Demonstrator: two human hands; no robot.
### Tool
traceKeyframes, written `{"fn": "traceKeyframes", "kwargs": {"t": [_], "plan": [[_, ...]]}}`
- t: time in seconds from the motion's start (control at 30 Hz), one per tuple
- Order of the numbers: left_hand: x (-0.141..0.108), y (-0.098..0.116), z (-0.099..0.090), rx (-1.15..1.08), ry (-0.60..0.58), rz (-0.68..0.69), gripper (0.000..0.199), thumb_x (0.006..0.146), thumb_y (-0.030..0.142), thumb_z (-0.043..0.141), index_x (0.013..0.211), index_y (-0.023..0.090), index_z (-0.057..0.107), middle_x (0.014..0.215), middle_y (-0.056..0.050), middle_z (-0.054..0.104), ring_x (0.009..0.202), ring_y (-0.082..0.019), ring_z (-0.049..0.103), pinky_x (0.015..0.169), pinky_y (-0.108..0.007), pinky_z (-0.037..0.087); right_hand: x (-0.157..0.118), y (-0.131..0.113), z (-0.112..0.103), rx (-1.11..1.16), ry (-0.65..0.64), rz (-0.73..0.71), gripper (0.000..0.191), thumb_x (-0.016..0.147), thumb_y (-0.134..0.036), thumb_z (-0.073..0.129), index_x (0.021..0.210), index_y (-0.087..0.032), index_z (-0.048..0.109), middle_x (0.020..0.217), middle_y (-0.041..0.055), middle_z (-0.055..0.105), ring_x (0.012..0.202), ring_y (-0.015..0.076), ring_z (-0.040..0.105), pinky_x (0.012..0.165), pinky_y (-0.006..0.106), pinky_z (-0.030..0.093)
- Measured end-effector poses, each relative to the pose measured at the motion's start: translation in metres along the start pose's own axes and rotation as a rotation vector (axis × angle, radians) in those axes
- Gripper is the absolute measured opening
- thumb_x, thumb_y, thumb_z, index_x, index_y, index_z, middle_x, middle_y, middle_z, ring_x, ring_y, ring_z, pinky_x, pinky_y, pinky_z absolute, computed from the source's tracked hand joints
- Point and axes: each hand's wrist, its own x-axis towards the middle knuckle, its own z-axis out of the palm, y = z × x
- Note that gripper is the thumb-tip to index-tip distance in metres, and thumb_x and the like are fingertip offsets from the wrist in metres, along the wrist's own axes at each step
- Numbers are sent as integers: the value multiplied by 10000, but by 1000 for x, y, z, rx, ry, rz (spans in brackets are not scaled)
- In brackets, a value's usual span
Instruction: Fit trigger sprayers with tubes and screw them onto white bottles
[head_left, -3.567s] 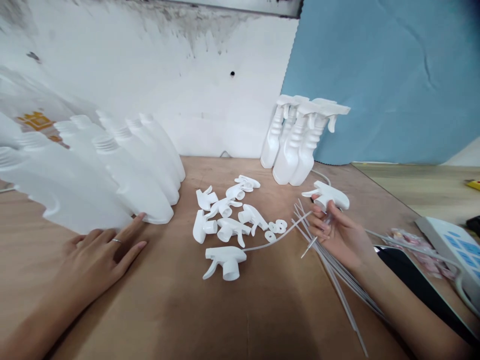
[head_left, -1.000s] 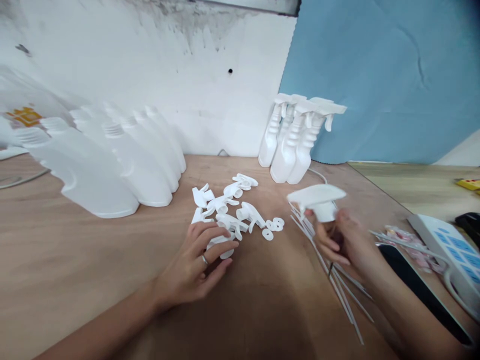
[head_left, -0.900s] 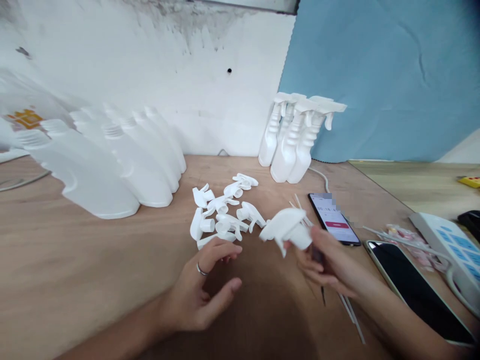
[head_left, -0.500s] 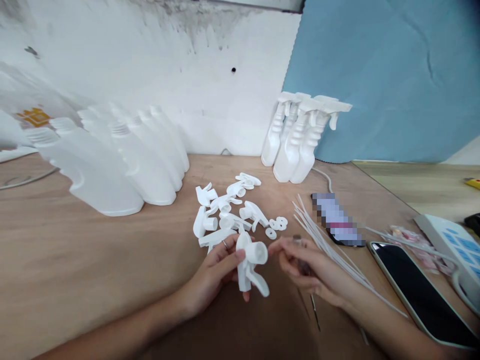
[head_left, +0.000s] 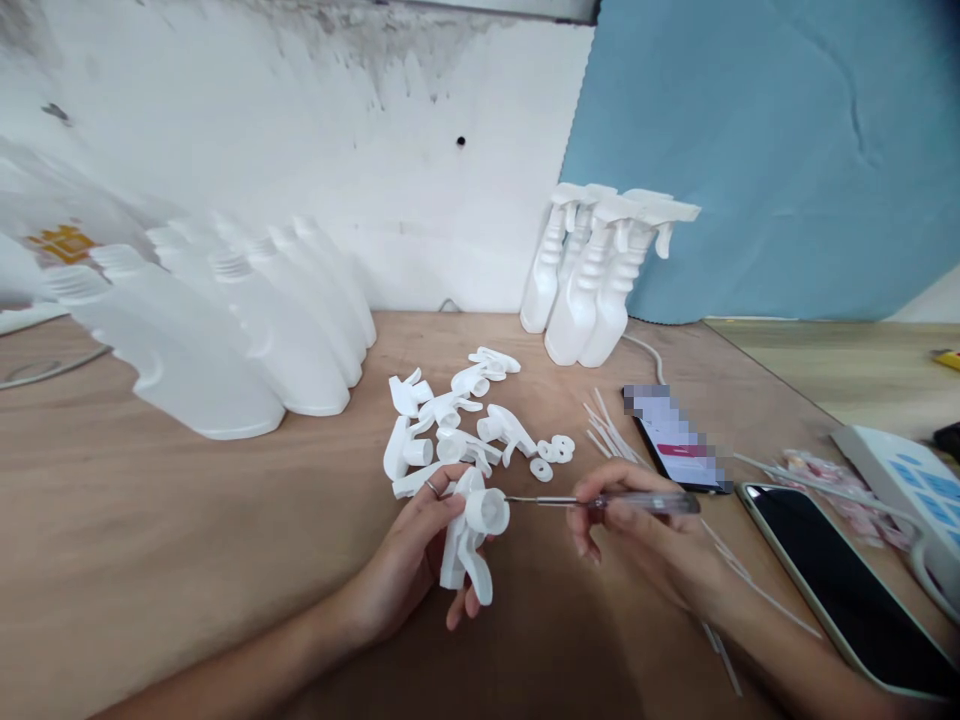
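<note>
My left hand (head_left: 420, 545) grips a white trigger spray head (head_left: 466, 535), its round collar facing right and its trigger hanging down. In my right hand (head_left: 637, 525) is a screwdriver (head_left: 652, 502) with a see-through handle, held level. Its thin metal shaft points left, and the tip reaches the collar's opening; whether it touches cannot be made out. Just beyond my left hand lies a loose pile of white spray heads (head_left: 450, 408). Several small white washers (head_left: 541, 469) rest at the right of the pile.
White bottles without tops (head_left: 217, 370) stand at the left, and bottles with spray heads (head_left: 592, 300) at the back. Thin white tubes (head_left: 611, 430) lie partly under my right arm. Two phones (head_left: 675, 440) (head_left: 840, 580) and a power strip (head_left: 892, 490) are on the right.
The screwdriver has swung from pointing down in my right hand to pointing left at the spray head. My left hand and the spray head have shifted slightly left.
</note>
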Motion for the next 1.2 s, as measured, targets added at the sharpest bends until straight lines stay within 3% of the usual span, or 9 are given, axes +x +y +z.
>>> {"fn": "traceKeyframes", "kwargs": {"t": [0.13,0.27,0.33,0.53,0.73,0.93,1.07,1.2], "plan": [[0,2,2,28,-27,21,282,982,416,428,1183,283,282,884,-20,631,418,-124,589,298,-138,361,-5,0,3,-404,-27,-101,192,958,-209,591,1120,-279,665,932,31,731,785,152,687,702,273,534],[-4,3,4,95,-26,-14,361,975,460,469,1213,305,247,837,19,591,367,-31,433,331,-86,224,-6,3,5,-699,-168,-334,338,901,-90,596,1174,-282,646,995,45,706,913,194,674,809,334,528],[-6,4,6,131,-22,-19,430,950,502,526,1214,312,245,801,54,537,377,-9,375,347,-90,236,-5,6,6,-656,-187,-347,334,909,-85,577,1181,-266,646,1008,59,701,927,200,671,818,346,528],[-8,8,8,204,-5,-51,468,920,555,567,1182,308,269,736,84,455,379,-8,335,330,-88,208,0,14,11,-242,-34,-68,120,960,-233,589,1031,-226,685,933,63,753,806,174,714,713,305,559],[-7,13,6,105,23,-85,387,942,518,547,1149,308,297,727,81,462,364,3,269,318,-79,169,0,16,17,-200,-60,-99,137,951,-210,607,1064,-235,681,977,67,750,872,180,723,780,335,582],[-7,20,4,-19,-69,-168,321,962,520,496,1090,282,323,666,80,454,341,2,195,285,-77,137,0,16,19,-71,-69,-47,120,955,-232,614,1044,-231,695,965,66,766,885,190,739,804,352,585],[-7,21,5,-14,-92,-173,287,978,504,466,1077,278,322,675,76,453,343,0,203,287,-82,135,-1,12,21,-207,-9,-114,120,950,-215,611,1024,-243,701,906,44,776,846,180,744,772,316,584],[-7,19,6,36,-64,-145,221,1006,467,414,1080,277,328,720,67,463,341,2,244,299,-95,141,-3,17,19,-567,-22,-381,294,907,-98,593,1114,-291,674,953,25,754,888,175,723,787,297,572]]}}
